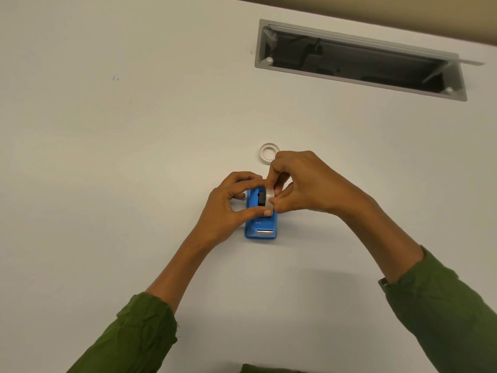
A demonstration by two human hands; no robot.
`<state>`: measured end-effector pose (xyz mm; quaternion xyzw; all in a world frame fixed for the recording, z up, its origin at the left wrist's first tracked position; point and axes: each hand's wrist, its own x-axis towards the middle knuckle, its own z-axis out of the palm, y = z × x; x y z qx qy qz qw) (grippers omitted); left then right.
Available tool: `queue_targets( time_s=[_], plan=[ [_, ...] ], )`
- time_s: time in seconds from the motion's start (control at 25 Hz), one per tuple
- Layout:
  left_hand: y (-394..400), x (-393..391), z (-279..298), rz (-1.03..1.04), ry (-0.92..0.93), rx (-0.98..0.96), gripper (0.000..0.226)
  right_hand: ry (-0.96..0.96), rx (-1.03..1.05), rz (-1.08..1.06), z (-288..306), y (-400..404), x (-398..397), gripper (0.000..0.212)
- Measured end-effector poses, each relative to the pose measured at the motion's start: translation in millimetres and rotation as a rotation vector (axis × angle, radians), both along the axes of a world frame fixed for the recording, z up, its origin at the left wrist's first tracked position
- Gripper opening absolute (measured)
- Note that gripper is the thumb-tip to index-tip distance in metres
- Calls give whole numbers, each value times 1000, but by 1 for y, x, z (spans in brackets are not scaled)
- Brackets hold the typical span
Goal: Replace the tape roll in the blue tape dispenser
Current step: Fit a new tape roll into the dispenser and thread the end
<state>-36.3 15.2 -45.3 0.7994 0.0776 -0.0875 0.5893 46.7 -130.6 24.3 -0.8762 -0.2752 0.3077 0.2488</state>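
Note:
A blue tape dispenser [260, 228] stands on the white table [134, 157], its metal cutter end toward me. A clear tape roll [269, 196] on a black hub [261, 198] sits upright over the dispenser's cradle. My left hand [231, 205] pinches the roll and hub from the left, thumb across the dispenser's top. My right hand [304, 184] grips the roll from the right with fingertips on its rim. Just beyond my right hand lies an empty white tape core [266, 152], flat on the table.
A long open cable hatch [360, 60] with a grey frame is sunk into the table at the far right. The table's far edge runs along the top right corner. Green sleeves cover both forearms.

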Motion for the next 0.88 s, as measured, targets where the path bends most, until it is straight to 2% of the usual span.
queue_targets(
  time_s=[0.36,0.88],
  plan=[
    [-1,1,0,7,17,-9,47,36,23,-31,-3,-1,7,19],
    [-1,0,0,13,17,-12,46,-12,77,10,-11,-4,9,12]
  ],
)
